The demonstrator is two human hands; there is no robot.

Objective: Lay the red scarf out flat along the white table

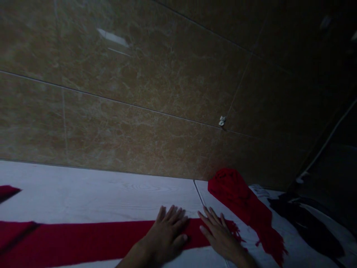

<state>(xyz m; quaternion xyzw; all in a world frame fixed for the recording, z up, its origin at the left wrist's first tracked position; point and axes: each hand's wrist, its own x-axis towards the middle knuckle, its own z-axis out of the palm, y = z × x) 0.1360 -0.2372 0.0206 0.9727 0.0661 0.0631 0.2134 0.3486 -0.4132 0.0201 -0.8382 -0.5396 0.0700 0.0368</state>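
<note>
A long red scarf (pixel 92 240) lies stretched flat across the white surface, with a tasselled fringe at its right end. On its middle-right part rests my left hand (pixel 166 234), palm down with the fingers spread. Just to the right, near the fringe, my right hand (pixel 219 234) is also laid flat with its fingers apart. Both hands touch the cloth and grip nothing. At the left edge of the view the scarf shows a fold or overlapping layer.
A bunched red fringed cloth (pixel 237 197) lies against the tiled wall (pixel 139 111). Dark fabric (pixel 306 223) sits at the far right, and another red cloth tip (pixel 8 191) at the left. A seam crosses the white surface (pixel 97 193). A small white hook (pixel 222 121) is on the wall.
</note>
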